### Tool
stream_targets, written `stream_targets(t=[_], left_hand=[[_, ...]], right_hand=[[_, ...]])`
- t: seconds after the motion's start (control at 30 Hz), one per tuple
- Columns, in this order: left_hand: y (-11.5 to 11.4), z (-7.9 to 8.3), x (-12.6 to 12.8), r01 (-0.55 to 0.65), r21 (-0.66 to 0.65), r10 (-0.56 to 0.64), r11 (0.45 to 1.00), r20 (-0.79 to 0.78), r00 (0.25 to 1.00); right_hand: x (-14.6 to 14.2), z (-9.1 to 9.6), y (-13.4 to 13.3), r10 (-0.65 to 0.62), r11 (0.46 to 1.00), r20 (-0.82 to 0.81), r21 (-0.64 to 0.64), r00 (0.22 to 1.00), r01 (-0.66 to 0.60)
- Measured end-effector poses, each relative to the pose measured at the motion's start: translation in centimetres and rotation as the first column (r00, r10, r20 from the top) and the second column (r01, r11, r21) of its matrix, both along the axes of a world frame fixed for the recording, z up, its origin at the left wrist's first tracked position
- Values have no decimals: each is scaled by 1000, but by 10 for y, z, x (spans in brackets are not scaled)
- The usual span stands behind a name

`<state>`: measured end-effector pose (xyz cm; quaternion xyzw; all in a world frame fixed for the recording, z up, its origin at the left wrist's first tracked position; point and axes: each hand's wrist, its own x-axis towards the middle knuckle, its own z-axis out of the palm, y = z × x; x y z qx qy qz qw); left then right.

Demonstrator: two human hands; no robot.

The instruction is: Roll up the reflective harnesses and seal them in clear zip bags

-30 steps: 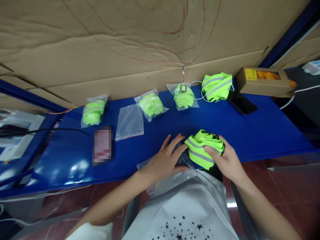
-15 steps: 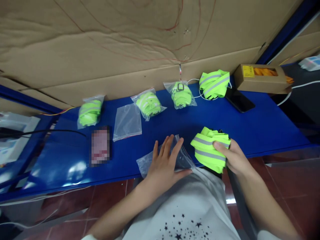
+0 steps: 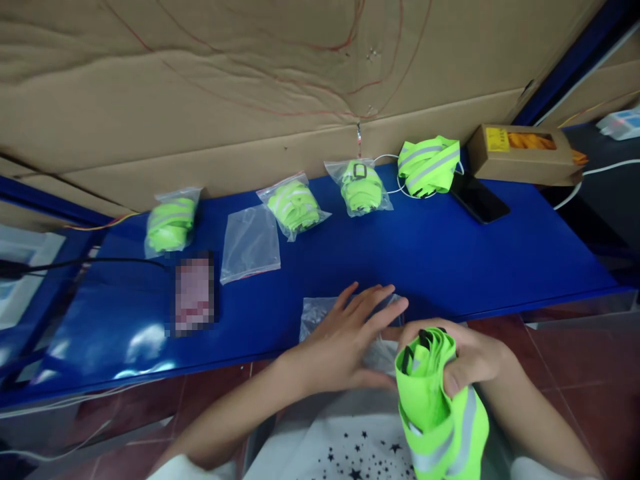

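Note:
My right hand (image 3: pixel 473 353) grips a folded bundle of neon-yellow reflective straps (image 3: pixel 440 407), its thumb on the near side. Grey stripes run along the straps, and black pieces show at the top of the bundle. My left hand (image 3: pixel 353 333) lies with its fingers spread over a clear plastic bag (image 3: pixel 315 315) at the table's front edge. Part of that bag is hidden under the hand. Fingers of the right hand reach close to the left hand, near the bag; whether they touch it I cannot tell.
On the blue table (image 3: pixel 425 267) are several bagged strap bundles (image 3: pixel 295 205), a flat clear bag (image 3: pixel 251 243), an unbagged bundle (image 3: pixel 429 167), a black phone (image 3: pixel 481 199) and a pixelated dark-edged item (image 3: pixel 194 293). A cardboard box (image 3: pixel 525 157) stands at the right rear.
My right hand has brought the strap bundle toward my body and turned it so its folded end shows. My left hand has shifted slightly right and nearer, still spread over the bag.

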<state>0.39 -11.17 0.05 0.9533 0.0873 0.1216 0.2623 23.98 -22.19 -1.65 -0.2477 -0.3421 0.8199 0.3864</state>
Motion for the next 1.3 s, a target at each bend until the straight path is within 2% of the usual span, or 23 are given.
stream_targets(t=[0.07, 0.17, 0.23, 0.3, 0.33, 0.4, 0.43, 0.47, 0.57, 0.67, 0.77, 0.93, 1.1, 1.2, 1.3], left_hand=[[1, 3, 1, -4, -66, 4, 998, -7, 1000], [7, 10, -1, -78, -17, 78, 997, -26, 997], [11, 16, -4, -96, 31, 97, 995, -26, 995], [14, 20, -5, -102, 69, 102, 992, -2, 995], [14, 21, -5, -112, 92, 111, 989, 12, 994], [10, 21, -4, -148, 153, 143, 977, 42, 989], [8, 20, -2, -172, 186, 165, 967, 54, 985], [5, 18, 0, -200, 216, 191, 956, 60, 980], [-2, 13, 7, -277, 262, 284, 924, 11, 959], [-3, 10, 10, -334, 229, 361, 914, -85, 929], [-2, 7, 9, -337, 177, 361, 925, -126, 924], [-3, 2, 5, -307, 142, 321, 941, -95, 942], [-3, 1, 3, -363, 163, 377, 917, -62, 924], [-3, 1, 5, -399, 211, 413, 892, -22, 911], [-3, 1, 8, -355, 226, 382, 907, -89, 920]], right_hand=[[1, 0, -2, 2, 998, 11, 68, 1000, -3], [9, 9, -8, -35, 996, 44, 79, 998, 31], [15, 15, -13, -138, 990, 65, 1, 988, 138], [18, 18, -17, -325, 939, 150, -65, 934, 337], [17, 18, -17, -444, 883, 232, -51, 865, 467], [11, 14, -14, -659, 712, 420, 82, 624, 697], [7, 13, -12, -720, 635, 490, 178, 491, 752], [2, 12, -9, -742, 599, 539, 267, 398, 755], [-8, 17, -3, -725, 639, 618, 438, 304, 632], [-11, 27, 1, -708, 669, 667, 527, 234, 524], [-9, 32, 3, -658, 723, 719, 519, 226, 455], [-3, 29, 4, -592, 767, 794, 501, 139, 400], [1, 29, 3, -585, 762, 809, 527, 51, 376], [3, 33, 3, -580, 768, 812, 517, 67, 377], [5, 35, 8, -532, 827, 823, 455, 198, 330]])
